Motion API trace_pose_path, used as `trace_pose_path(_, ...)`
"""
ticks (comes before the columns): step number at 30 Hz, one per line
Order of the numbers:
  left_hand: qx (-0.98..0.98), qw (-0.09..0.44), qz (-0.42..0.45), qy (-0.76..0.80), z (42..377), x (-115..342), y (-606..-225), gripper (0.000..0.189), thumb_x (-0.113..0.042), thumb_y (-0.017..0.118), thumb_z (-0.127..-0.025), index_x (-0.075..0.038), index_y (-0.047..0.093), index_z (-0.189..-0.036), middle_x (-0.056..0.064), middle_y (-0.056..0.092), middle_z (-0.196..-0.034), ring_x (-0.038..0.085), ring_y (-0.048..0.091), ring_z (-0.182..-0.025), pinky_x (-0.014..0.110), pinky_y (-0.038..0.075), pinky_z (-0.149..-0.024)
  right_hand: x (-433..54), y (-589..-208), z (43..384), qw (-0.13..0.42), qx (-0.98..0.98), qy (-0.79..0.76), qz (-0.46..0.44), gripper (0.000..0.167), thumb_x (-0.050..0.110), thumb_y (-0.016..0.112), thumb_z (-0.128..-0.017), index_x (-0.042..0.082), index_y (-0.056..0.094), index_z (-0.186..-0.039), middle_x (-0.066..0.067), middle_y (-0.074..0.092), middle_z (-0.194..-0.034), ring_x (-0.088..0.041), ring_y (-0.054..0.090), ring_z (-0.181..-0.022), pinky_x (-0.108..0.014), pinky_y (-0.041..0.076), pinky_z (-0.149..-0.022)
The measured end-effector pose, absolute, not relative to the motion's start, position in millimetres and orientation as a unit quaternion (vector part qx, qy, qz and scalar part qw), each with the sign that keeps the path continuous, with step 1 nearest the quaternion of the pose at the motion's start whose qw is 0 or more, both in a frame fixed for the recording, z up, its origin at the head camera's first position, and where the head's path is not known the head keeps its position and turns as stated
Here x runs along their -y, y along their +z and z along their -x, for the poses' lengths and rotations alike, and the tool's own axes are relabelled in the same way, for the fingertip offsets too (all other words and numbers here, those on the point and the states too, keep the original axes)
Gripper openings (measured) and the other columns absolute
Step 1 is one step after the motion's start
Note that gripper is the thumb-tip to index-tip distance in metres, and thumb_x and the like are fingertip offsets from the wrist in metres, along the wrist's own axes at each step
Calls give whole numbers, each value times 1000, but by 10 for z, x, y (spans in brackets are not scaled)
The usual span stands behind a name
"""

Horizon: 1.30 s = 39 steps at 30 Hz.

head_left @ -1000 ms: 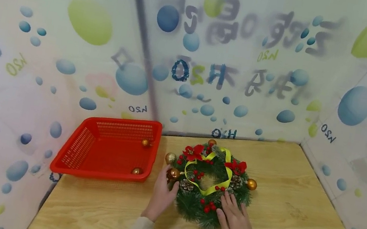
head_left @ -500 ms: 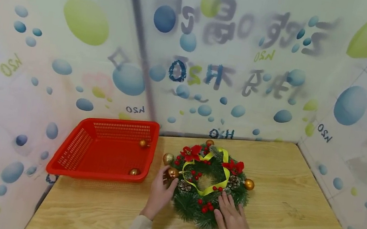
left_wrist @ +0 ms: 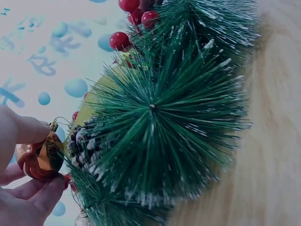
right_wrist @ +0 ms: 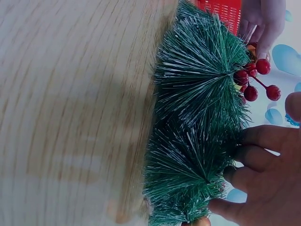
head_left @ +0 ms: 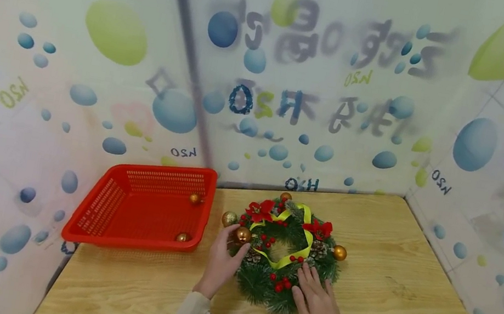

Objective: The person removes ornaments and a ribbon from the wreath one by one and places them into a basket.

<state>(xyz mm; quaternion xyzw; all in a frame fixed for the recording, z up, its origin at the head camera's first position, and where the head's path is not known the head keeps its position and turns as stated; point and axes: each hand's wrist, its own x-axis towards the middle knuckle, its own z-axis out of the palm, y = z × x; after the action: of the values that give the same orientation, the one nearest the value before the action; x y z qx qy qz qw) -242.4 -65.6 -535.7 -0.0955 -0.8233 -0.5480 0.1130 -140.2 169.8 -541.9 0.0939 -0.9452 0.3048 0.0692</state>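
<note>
A green wreath (head_left: 255,285) lies on the table, dressed with red flowers, red berries, pinecones and a yellow ribbon (head_left: 301,251). At its left side my left hand (head_left: 220,263) holds a shiny copper bauble (head_left: 243,234) between thumb and fingers. The left wrist view shows this bauble (left_wrist: 43,157) beside a frosted pinecone (left_wrist: 87,146). My right hand (head_left: 318,310) rests on the wreath's front right with its fingers extended. In the right wrist view those fingers (right_wrist: 263,146) touch the green needles, below a sprig of red berries (right_wrist: 263,66).
A red plastic basket (head_left: 132,242) stands left of the wreath, with two gold baubles (head_left: 183,237) inside. More baubles sit round the wreath: a glittery gold one (head_left: 229,219) at left and an orange-gold one (head_left: 339,253) at right. A patterned curtain (head_left: 281,128) closes off the table's back.
The copper bauble in my left hand has shifted slightly inward over the wreath and looks raised. My right hand stays on the wreath. The whole view has drifted a little.
</note>
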Motion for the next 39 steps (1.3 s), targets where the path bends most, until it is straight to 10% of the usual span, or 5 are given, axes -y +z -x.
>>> trace_pose_path(39, 815, 146, 144, -541, 2599, 1010, -4819, 48, -16, 75, -94, -8, 58, -137, 13, 65, -120, 30, 67, -108, 46, 58, -94, -1673, -5433, 1406, 72, 943, 310, -93, 50, 31, 45, -109, -4, 51, -145, -20, 40, -157, -39, 37, -146, -76, 27, -112)
